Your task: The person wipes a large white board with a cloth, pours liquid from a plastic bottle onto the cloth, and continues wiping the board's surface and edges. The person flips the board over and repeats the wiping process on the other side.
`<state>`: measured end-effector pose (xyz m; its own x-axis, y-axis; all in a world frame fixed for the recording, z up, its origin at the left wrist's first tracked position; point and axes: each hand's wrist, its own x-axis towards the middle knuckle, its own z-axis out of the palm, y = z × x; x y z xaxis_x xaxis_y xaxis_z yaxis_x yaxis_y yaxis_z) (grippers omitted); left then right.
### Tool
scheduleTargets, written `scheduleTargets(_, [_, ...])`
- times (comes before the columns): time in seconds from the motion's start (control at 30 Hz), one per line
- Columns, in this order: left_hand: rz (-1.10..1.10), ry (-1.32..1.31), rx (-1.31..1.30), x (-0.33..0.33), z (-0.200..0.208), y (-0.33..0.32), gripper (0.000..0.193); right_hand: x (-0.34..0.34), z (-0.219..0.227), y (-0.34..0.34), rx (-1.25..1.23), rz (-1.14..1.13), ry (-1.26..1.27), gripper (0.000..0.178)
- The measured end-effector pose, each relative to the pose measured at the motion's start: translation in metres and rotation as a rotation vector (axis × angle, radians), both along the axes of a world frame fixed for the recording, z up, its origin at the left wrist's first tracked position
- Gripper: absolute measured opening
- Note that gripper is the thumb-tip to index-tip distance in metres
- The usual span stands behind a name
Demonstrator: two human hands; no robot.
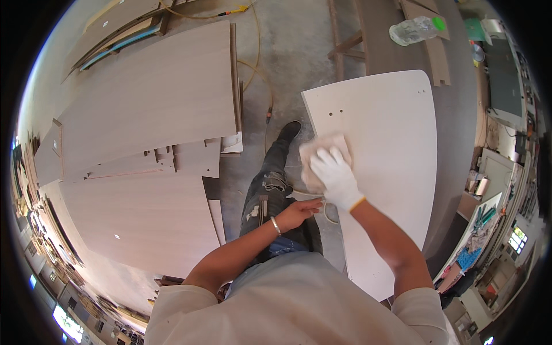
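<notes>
A white panel (pixel 391 172) with one curved side and a few small drilled holes lies flat before me on the right. My right hand (pixel 335 179), in a white knit glove with a yellow cuff edge, presses a folded beige cloth (pixel 313 158) against the panel's left edge. Part of the cloth hangs past that edge, and it looks slightly blurred. Bare, with a bracelet at the wrist, my left hand (pixel 296 214) is held in front of my waist. Its fingers stretch toward the panel's edge and nothing is in them.
Large brown-grey boards (pixel 155 92) are stacked to the left, with more boards (pixel 138 218) nearer me. A yellow hose (pixel 258 34) runs over the concrete floor. A clear plastic bottle (pixel 413 31) with a green cap lies at the far right. Tools and clutter (pixel 477 236) line the right side.
</notes>
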<state>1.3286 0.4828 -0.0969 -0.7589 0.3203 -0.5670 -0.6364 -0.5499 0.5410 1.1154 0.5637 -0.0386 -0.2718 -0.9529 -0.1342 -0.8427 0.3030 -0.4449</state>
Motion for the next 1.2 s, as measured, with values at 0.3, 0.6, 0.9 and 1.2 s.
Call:
scheduleTargets(0.3, [0.033,-0.128,-0.230,0.012,0.018,-0.037,0.036,-0.057,0.008,-0.084,-0.213,-0.091,0.240,0.052])
scheduleTargets(0.6, [0.347,-0.240,-0.528,0.040,0.007,-0.126,0.031,0.125,0.013,0.138,0.125,-0.356,0.020,0.058])
scheduleTargets(0.9, [0.265,-0.158,-0.630,0.020,0.032,-0.114,0.031,0.158,0.030,0.144,-0.088,-0.573,0.035,0.065])
scheduleTargets(1.2, [-0.062,0.322,-0.812,0.009,0.098,-0.080,0.031,0.100,0.006,0.093,-0.225,-0.406,0.157,0.052])
